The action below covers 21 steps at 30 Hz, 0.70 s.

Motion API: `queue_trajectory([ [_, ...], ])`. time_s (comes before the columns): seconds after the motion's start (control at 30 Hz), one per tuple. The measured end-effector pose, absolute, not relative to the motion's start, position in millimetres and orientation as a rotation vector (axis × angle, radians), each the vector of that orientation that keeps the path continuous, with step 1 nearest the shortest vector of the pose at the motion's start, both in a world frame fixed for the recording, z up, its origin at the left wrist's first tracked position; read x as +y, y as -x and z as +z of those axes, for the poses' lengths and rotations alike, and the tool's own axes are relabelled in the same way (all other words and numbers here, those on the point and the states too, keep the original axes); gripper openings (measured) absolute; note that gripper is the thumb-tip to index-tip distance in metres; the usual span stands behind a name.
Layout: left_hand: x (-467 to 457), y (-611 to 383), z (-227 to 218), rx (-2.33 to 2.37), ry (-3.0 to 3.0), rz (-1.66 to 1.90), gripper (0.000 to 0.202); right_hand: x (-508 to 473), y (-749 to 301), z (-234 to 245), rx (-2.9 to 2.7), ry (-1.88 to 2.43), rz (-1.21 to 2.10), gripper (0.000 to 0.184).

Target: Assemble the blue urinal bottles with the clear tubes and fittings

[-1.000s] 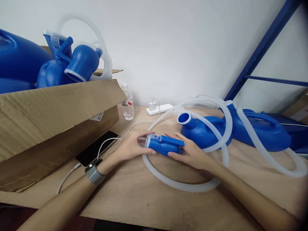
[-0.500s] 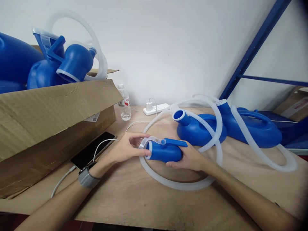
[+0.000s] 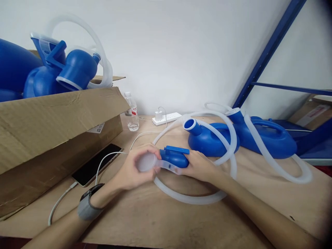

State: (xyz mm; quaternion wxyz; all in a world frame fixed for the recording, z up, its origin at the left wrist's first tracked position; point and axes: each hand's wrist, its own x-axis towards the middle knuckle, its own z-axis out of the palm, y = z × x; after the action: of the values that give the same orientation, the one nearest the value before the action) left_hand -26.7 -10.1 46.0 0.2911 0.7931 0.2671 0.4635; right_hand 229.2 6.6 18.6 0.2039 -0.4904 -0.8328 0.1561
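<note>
Left hand: fingers and thumb curled round the rim of a translucent cap, gripping it. Right hand: clamped on the end of a small blue plastic container, which lies between the two hands, just above the table. A translucent strap, bent in a curve, spans from cap to container; its right end is hidden by fingers. Handling, as judged: container light, thin-walled, fairly stiff, smooth enough to slip; best held round the body or by its straight blue handle. Cap and strap softer, pliable, unlikely to break; rim the surest hold. On the left wrist: one watch with grey band. Under and around the hands: translucent hose, looped on the wooden table, the likeliest thing to snag; whether it joins the container cannot be told. Left of the left hand: smartphone, then cardboard box heaped with blue containers, walling off that side. Beyond the right hand: blue spouted bottle, open-mouthed, crossed by hose; farther right, a second blue bottle. Beyond both hands: water bottle, white power strip. Far right: blue shelf frame.
</note>
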Motion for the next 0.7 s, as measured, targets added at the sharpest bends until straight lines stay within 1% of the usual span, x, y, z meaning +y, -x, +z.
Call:
queue_trajectory([
  [0.07,-13.4,22.4,47.6,0.693,-2.170,1.255,0.012,8.6,-231.7,16.3,-2.316,1.314,0.474,0.060],
  [0.1,-12.0,21.4,47.1,0.744,-2.197,1.269,0.013,9.7,-233.4,14.8,-2.310,1.291,0.492,0.063],
  [0.17,-3.3,22.7,42.8,0.965,-2.206,1.286,0.018,12.4,-237.1,11.4,-2.261,1.283,0.523,0.072],
  [0.23,10.4,27.9,34.0,1.242,-2.143,1.277,0.024,15.5,-240.4,8.2,-2.177,1.314,0.576,0.076],
  [0.33,28.9,37.9,16.9,1.538,-2.047,1.167,0.037,18.9,-242.5,6.6,-2.081,1.378,0.691,0.077],
  [0.4,34.4,41.7,7.9,1.647,-2.052,1.059,0.045,19.0,-241.8,8.2,-2.045,1.396,0.736,0.079],
  [0.43,34.7,42.1,5.4,1.675,-2.074,1.033,0.046,18.3,-241.0,9.6,-2.031,1.397,0.741,0.080],
  [0.5,31.4,40.0,5.6,1.627,-2.158,1.067,0.038,16.1,-238.9,12.5,-2.015,1.375,0.727,0.080],
  [0.53,28.4,38.0,8.0,1.536,-2.207,1.103,0.034,14.9,-237.9,13.5,-2.009,1.356,0.713,0.081],
  [0.6,21.5,32.8,15.2,1.256,-2.266,1.123,0.031,13.0,-236.5,14.0,-2.007,1.302,0.683,0.081],
  [0.7,13.2,26.0,23.9,0.974,-2.218,1.002,0.024,12.3,-237.5,10.9,-2.056,1.225,0.652,0.081],
])
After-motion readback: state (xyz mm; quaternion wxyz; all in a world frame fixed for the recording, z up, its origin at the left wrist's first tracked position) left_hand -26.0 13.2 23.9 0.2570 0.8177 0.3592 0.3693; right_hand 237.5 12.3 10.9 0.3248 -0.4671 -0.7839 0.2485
